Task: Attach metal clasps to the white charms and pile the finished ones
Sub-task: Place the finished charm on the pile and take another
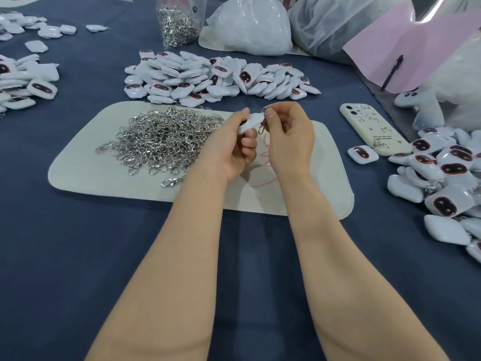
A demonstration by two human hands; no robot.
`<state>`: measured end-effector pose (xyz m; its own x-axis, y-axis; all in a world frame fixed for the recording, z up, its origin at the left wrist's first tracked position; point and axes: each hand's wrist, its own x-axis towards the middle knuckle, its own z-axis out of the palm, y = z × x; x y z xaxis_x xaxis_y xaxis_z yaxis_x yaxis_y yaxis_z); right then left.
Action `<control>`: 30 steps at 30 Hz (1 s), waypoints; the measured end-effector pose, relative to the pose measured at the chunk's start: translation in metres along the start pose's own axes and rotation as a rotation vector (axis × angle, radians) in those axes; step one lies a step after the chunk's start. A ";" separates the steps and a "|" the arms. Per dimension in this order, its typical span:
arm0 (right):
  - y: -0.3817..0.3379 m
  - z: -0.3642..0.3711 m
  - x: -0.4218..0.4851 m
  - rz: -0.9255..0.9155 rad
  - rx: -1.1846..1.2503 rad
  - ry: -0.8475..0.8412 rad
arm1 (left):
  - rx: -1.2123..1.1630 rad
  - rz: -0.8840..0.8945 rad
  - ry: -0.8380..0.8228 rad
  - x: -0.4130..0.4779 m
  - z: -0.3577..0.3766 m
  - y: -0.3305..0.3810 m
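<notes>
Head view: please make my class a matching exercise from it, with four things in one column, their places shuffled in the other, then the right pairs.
Things
1. heap of clasps
2. phone
3. white charm
4. single clasp

Places
A. gripped in the left hand
B. on the blue cloth, right of the pale mat
C. pinched by the right hand
D. on the pale mat

Pairs: 1-D, 2-B, 3-A, 4-C
</notes>
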<state>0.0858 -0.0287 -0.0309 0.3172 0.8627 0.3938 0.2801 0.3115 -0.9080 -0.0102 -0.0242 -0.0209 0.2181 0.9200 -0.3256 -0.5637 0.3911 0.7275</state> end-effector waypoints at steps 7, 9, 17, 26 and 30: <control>0.005 -0.003 0.000 -0.096 -0.259 -0.096 | 0.577 0.625 0.275 0.001 0.000 -0.007; 0.007 -0.003 0.002 -0.091 -0.305 -0.134 | 0.779 0.752 0.305 0.003 -0.003 -0.008; 0.008 0.000 0.002 0.034 -0.228 -0.183 | 0.928 0.787 0.405 0.005 -0.001 -0.013; 0.008 0.003 0.001 0.040 -0.100 -0.115 | 0.021 0.136 0.123 0.004 0.004 -0.005; 0.006 0.003 0.000 0.007 -0.065 -0.086 | -0.037 0.042 0.045 0.003 0.003 -0.004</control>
<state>0.0848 -0.0255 -0.0370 0.2417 0.8967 0.3709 0.3370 0.2809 -0.8986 -0.0055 -0.0229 -0.0229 0.1581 0.9333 -0.3223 -0.6007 0.3500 0.7188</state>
